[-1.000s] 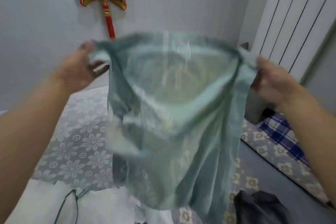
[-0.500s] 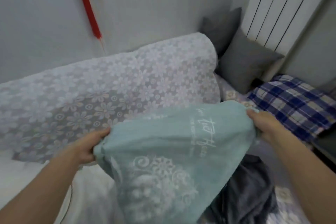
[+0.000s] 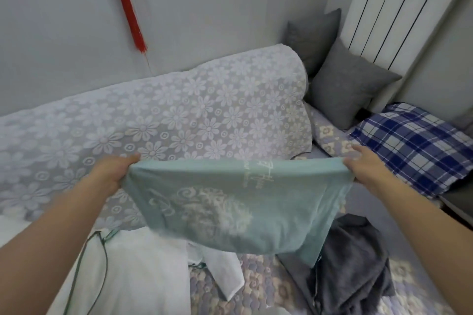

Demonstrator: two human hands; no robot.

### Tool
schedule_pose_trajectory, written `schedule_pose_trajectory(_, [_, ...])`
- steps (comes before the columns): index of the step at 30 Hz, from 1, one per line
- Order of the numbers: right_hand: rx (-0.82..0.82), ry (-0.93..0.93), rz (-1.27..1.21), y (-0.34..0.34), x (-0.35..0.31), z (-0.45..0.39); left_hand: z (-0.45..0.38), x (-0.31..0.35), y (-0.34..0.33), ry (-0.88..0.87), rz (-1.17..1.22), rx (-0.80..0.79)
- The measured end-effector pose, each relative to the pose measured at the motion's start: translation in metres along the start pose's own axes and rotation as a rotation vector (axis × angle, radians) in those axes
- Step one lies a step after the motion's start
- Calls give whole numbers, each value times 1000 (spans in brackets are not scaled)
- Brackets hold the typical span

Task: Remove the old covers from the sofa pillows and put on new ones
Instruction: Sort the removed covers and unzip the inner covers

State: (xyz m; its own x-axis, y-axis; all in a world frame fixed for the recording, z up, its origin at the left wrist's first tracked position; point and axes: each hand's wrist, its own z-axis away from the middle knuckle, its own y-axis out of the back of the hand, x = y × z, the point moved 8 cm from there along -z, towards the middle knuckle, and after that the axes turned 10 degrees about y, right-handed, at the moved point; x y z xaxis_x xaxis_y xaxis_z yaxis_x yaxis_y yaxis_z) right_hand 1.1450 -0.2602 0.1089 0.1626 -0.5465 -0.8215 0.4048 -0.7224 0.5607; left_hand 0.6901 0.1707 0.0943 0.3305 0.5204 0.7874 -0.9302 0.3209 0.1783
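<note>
Left hand (image 3: 108, 174) and right hand (image 3: 368, 170) pinch teal cover (image 3: 230, 202) corners, fingers closed; keep edge between fingers taut, find opening.

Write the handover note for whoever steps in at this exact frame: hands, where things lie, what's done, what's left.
Left hand grips the left end of the teal cover; right hand grips the right end. The cover is stretched between them above the sofa seat, empty.
White pillow insert lies bare on the seat at lower left. A dark grey cover is crumpled at lower right.
Two grey pillows and a plaid pillow sit in the far corner.
Done, apparently: one pillow stripped.
Left: put the teal cover on the insert, then the other pillows.
</note>
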Motion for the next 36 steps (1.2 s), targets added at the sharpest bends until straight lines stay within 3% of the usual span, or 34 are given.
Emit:
schedule_pose_trajectory(4, [52, 51, -254, 6, -19, -4, 12, 33, -7, -60, 113, -127])
schedule_pose_trajectory(7, [-33, 89, -365, 7, -35, 3, 27, 46, -16, -121, -32, -290])
schedule_pose_trajectory(9, [-93, 168, -166, 8, -44, 6, 34, 49, -18, -223, -340, -297])
schedule_pose_trajectory(11, [-54, 253, 137, 13, -48, 2, 31, 53, -15, -336, -689, -132])
schedule_pose_trajectory(13, [-6, 288, 294, 18, -48, -4, 25, 56, -11, -364, -802, 17])
schedule_pose_trajectory(16, [50, 260, 382, 24, -46, -11, 16, 58, -13, -425, -803, 111])
schedule_pose_trajectory(18, [47, 187, 307, 22, -41, -14, 12, 60, -18, -484, -767, 164])
schedule_pose_trajectory(22, [23, -76, -272, -3, -53, 7, 25, 42, -35, -184, -305, 114])
schedule_pose_trajectory(24, [30, -66, -414, -18, -84, 30, 48, 29, -63, -41, -25, -106])
schedule_pose_trajectory(26, [-46, 28, -405, -40, -119, 71, 92, 16, -97, 48, 158, -343])
schedule_pose_trajectory(28, [-159, 182, -285, -72, -150, 122, 140, 5, -126, -46, 108, -456])
schedule_pose_trajectory(32, [-449, 685, -65, -156, -180, 205, 207, -34, -171, -187, 8, -509])
schedule_pose_trajectory(35, [-840, 747, -160, -181, -156, 230, 197, -44, -156, -207, 17, -419])
schedule_pose_trajectory(36, [-849, 703, -255, -175, -148, 224, 191, -43, -146, -212, 34, -422])
